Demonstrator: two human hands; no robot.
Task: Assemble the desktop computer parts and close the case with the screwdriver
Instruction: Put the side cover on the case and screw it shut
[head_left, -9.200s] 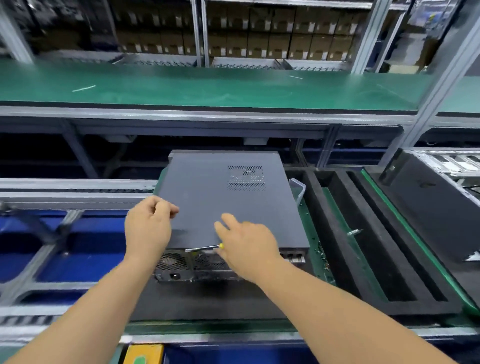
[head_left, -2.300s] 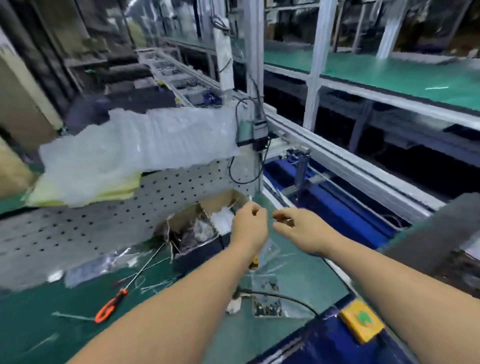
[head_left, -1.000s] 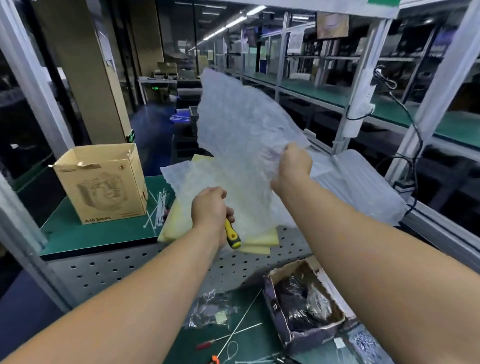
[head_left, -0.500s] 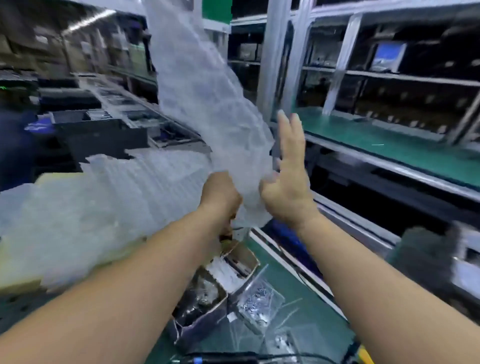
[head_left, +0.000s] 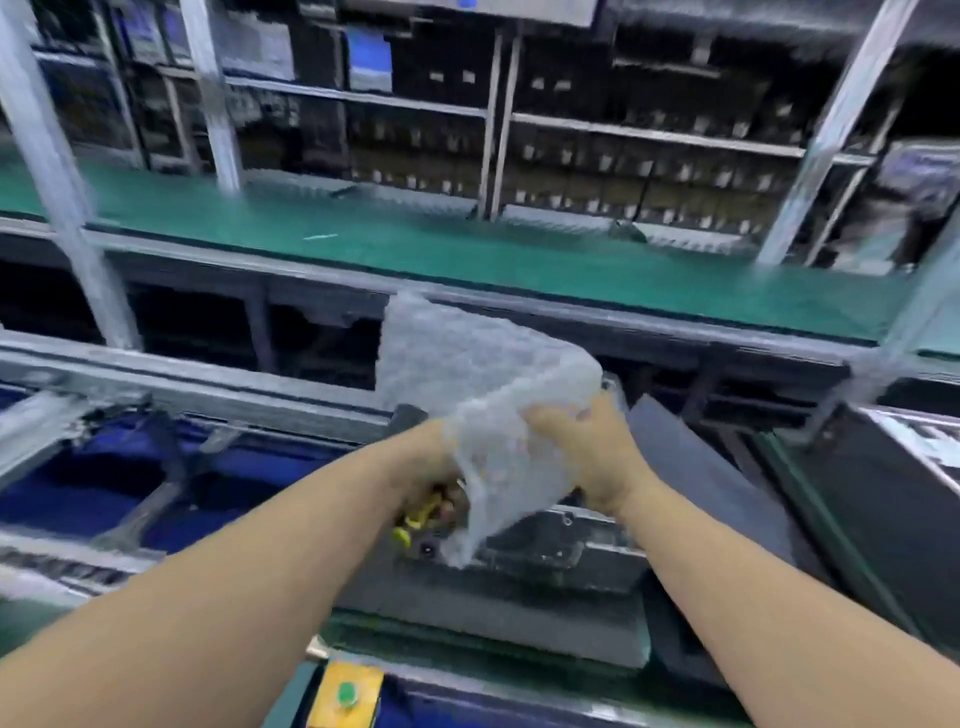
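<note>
A sheet of bubble wrap (head_left: 483, 395) is held up in front of the case (head_left: 691, 467) by both hands. The right hand (head_left: 587, 457) is closed on the wrap's right edge, with its fingers curled into the plastic. The left hand (head_left: 431, 467) is clenched at the wrap's lower left edge, and the yellow-handled screwdriver (head_left: 415, 517) is gripped in that fist, its handle seen sticking out below the fingers; whether the wrap is also pinched by this hand is hidden by the plastic itself.

The case is laid flat on dark foam (head_left: 498, 618), directly behind and below the hands. Most of its grey lid is blocked from view by the wrap and the right hand; only the lid's right part and the near metal end panel (head_left: 545, 540) are seen. Right of the case, a second dark unit (head_left: 893, 499) is seen at the frame's edge. Nearer than the case, a yellow box with a green button (head_left: 345, 693) is fixed to the bench edge. Left of the case, grey rails over a blue frame (head_left: 104, 467) are seen. Beyond the case, a green bench (head_left: 467, 249) is set, and behind it blurred shelves of dark boxes (head_left: 623, 156).
</note>
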